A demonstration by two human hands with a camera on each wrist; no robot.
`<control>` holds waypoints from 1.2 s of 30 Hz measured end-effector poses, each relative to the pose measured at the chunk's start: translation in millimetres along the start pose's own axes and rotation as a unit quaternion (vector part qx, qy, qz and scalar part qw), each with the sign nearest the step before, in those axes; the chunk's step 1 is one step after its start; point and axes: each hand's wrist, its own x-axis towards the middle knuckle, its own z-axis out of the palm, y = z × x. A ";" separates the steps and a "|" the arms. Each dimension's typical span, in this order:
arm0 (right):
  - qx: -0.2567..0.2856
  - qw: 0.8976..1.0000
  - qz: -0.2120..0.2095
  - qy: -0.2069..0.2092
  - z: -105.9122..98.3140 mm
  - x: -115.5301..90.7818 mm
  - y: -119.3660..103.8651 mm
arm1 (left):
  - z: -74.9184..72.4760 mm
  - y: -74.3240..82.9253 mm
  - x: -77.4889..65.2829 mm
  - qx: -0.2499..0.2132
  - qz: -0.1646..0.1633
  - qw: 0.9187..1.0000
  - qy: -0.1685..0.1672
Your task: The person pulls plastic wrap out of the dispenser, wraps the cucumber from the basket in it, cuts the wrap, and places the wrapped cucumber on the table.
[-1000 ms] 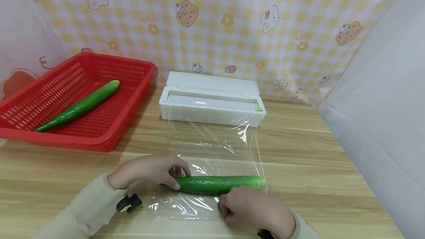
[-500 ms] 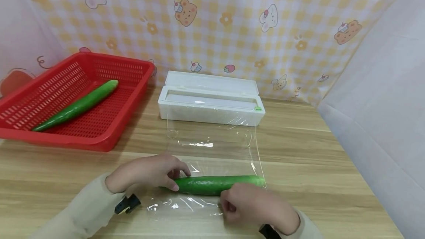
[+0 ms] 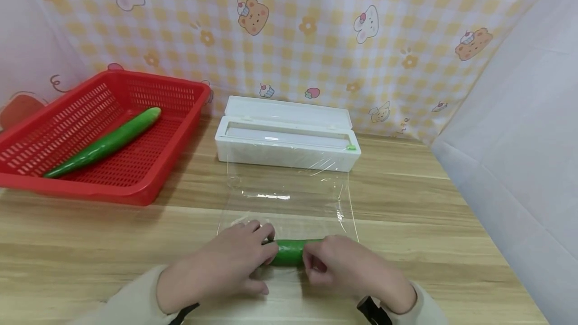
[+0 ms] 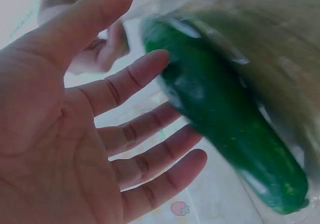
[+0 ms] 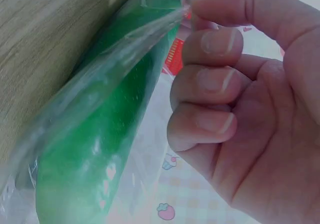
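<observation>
Toward the near edge of the table (image 3: pixel 420 204), we see the left hand (image 3: pixel 226 265) shifted right from the tip it held half a second ago to the middle of the green cucumber (image 3: pixel 289 253), fingers spread and thumb well apart; whether the fingertips touch, we cannot tell. The right hand (image 3: pixel 347 270), in nearly the same spot as before, pinches the clear film (image 3: pixel 273 196) between thumb and forefinger, other fingers curled. The cucumber itself has stayed put, but the film that lay flat on its near side now rises alongside it in our right wrist view. Toward the back edge, the white box (image 3: pixel 286 155) sits unmoved, lid up; toward the back left corner, the red basket (image 3: pixel 178 144) holds a second cucumber (image 3: pixel 106 147).
</observation>
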 end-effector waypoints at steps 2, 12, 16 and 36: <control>0.003 1.000 0.003 0.014 -0.4 -0.2 1.2 | 2.6 1.1 0.8 0.016 -0.004 1.000 0.005; 0.026 0.996 0.020 0.081 -2.5 2.3 11.9 | 4.8 -10.2 5.2 -0.071 -0.009 0.997 0.023; 0.034 0.995 0.051 0.082 -6.3 0.7 13.0 | 2.9 -21.0 6.1 -0.160 -0.022 0.987 -0.005; 0.044 0.998 0.048 0.020 -21.3 -20.3 46.5 | 2.2 -48.6 6.2 -0.357 -0.016 0.932 -0.067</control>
